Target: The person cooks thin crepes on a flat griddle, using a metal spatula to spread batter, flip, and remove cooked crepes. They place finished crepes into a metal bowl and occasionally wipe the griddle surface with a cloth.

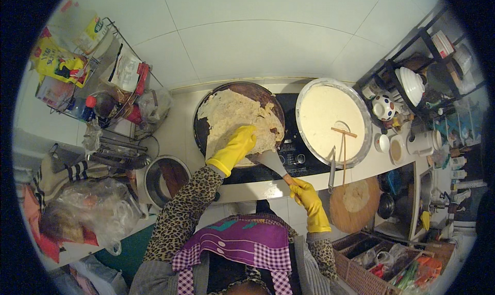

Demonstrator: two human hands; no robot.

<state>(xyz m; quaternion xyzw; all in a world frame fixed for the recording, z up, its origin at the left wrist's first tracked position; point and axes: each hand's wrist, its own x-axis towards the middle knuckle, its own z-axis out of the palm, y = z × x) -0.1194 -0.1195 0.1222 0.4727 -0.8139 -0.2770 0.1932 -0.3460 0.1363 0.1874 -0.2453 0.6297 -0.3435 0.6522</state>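
A large, pale, torn flatbread [239, 113] lies crumpled over a dark round griddle [201, 130]. My left hand [236, 144], in a yellow rubber glove, is on its near part with fingers curled. The fingertips are hidden, so I cannot tell whether they pinch the bread. In my right hand [307, 198], also gloved in yellow, is the wooden handle of a wide metal scraper [272, 162]. Its blade meets the near right edge of the bread. To the right, a big metal basin [369, 132] holds pale batter [328, 113]; a wooden T-shaped spreader [344, 152] and a metal-handled ladle [332, 171] rest in it.
Beneath the griddle is a black cooktop [292, 152]. A steel pot [149, 183] stands left of it, below a wire rack [116, 28] of packets and bottles. At right are a black shelf [390, 59] with bowls and, lower, a round wooden board [338, 213] bearing another flatbread [356, 196].
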